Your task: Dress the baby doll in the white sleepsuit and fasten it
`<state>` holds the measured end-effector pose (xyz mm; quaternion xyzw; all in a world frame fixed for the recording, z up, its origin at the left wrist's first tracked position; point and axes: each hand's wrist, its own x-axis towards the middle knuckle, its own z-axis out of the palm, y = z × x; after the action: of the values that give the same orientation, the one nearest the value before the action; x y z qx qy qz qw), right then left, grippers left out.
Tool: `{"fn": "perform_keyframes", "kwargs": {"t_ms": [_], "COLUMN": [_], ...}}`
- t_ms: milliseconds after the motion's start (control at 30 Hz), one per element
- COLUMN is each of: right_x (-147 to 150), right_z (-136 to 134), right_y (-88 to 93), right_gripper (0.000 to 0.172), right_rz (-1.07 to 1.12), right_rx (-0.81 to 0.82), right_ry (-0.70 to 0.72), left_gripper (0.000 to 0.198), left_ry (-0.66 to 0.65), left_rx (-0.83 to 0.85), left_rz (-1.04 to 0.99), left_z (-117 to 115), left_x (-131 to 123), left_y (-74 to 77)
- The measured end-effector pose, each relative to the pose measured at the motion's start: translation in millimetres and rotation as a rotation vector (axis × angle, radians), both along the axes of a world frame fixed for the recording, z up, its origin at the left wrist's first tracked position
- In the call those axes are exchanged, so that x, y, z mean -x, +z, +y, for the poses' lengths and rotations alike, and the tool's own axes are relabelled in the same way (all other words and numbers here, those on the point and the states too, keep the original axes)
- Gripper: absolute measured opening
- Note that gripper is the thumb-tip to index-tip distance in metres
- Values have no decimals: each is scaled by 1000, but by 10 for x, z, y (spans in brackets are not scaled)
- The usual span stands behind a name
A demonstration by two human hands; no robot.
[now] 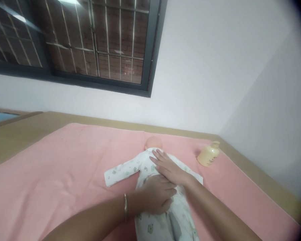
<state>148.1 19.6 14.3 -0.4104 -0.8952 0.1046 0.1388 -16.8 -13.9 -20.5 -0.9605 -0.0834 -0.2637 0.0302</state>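
A baby doll [154,143] lies stretched out on a pink cloth, its smooth round head pointing away from me. It is dressed in a white baby romper [123,170] with small green prints, and the sleeves spread to both sides. My right hand [169,167] rests flat on the upper body with its fingers stretched. Just below it, my left hand [157,194], with a silver bracelet [125,207] on the wrist, is curled closed on the romper at the doll's middle. What lies under its fingers is partly hidden. Both forearms cover part of the romper.
The pink cloth [65,160] has some wrinkles and covers a wooden surface [17,140]. A cream pump bottle [207,155] stands right of the doll. Behind are a white wall [195,67] and a dark-framed barred window [97,43].
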Motion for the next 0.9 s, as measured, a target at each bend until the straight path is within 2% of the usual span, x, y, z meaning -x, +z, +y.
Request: {"fn": "perform_keyframes", "kwargs": {"t_ms": [133,267,367,467,633,733,800,900], "right_x": [226,441,448,301,-76,-194,-186,-45], "right_z": [-12,234,401,437,243,45,-66,-122], "right_y": [122,144,122,97,-52,-133,-118,11], "right_gripper": [46,44,42,42,51,49,47,48], "right_rz": [-68,-146,-131,-70,57,159,221,214], "right_rx": [9,-39,-52,-52,-23,-21,23,81], "right_ry": [113,170,146,82,-34,-50,-27,60], "left_gripper": [6,16,20,25,23,18,13,7], "left_ry": [43,-12,-25,-39,-31,-38,-35,-3], "left_rx": [10,53,59,43,29,30,29,14], "left_rz": [-8,-46,-67,-73,-41,-47,-42,-28], "left_z": [0,-13,-18,-20,-18,-10,-8,-13], "left_x": [7,22,28,31,25,14,7,3], "left_y": [-36,13,43,41,28,25,26,29]}}
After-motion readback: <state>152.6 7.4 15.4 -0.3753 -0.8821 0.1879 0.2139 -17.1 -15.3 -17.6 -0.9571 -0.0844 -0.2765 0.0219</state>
